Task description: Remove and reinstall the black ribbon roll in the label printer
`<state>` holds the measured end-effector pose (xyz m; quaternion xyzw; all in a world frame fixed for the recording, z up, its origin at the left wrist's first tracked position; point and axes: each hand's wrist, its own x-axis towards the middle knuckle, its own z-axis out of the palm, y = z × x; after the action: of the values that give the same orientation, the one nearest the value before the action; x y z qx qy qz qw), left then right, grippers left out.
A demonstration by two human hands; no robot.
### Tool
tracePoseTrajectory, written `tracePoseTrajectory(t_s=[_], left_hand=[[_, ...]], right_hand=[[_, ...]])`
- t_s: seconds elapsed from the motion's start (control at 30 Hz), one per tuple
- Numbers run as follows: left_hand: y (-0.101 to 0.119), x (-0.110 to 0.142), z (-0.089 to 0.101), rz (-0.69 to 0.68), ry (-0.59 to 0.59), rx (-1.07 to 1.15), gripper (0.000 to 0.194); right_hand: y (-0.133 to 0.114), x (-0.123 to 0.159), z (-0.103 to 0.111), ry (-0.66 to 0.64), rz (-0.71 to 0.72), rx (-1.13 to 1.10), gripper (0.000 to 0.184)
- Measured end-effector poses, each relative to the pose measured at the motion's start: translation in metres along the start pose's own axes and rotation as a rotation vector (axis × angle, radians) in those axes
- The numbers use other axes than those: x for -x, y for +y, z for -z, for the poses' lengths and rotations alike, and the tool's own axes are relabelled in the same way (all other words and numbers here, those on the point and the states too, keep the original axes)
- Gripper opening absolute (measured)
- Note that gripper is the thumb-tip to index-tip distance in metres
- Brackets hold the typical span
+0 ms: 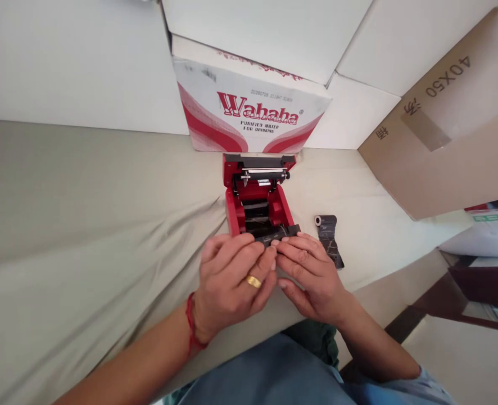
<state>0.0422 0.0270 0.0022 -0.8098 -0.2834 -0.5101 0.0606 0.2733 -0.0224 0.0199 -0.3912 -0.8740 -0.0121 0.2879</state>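
An open red label printer (232, 215) stands in front of me with its lid raised at the back. Inside it lies shiny black ribbon (256, 211), which stretches forward to the front edge. Both hands meet at that edge. My left hand (234, 278), wearing a gold ring, is closed with bent fingers on the black ribbon. Fingers of my right hand (310, 270) press on the ribbon's right part, with the thumb below. My fingers hide part of the front edge. Right of the printer lies a separate black ribbon roll (326, 228), partly unwound.
Behind the printer stands a Wahaha water carton (253, 107), close to the raised lid. A large brown cardboard box (455, 129) leans at the right. Pale cloth (84, 225) with folds covers the surface. White bags (485, 236) lie beyond its right edge.
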Motion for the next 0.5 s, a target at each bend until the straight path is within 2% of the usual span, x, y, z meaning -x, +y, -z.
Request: tracePoseTrajectory(t_s=[0.1,0.2,0.27,0.37,0.4,0.5], left_hand=[[0.007,0.004,-0.004,-0.016,-0.053,-0.041,0.018],[0.008,0.008,-0.008,-0.031,-0.05,-0.068,0.015],[0.008,0.011,-0.011,-0.033,-0.036,-0.077,0.013],[0.009,0.016,-0.015,-0.01,-0.007,-0.073,0.015],[0.009,0.018,-0.017,0.005,-0.001,-0.073,0.018],[0.007,0.021,-0.019,0.021,0.0,-0.073,0.029]], right_hand=[[0.001,0.003,0.004,0.013,0.009,-0.048,0.042],[0.013,-0.002,0.013,0.078,-0.009,-0.252,0.048],[0.032,-0.016,0.016,0.213,-0.113,-0.381,0.043],[0.075,-0.054,0.009,0.492,-0.352,-0.474,0.045],[0.09,-0.068,0.004,0.518,-0.402,-0.507,0.05],[0.124,-0.107,-0.012,0.379,-0.454,-0.553,0.07]])
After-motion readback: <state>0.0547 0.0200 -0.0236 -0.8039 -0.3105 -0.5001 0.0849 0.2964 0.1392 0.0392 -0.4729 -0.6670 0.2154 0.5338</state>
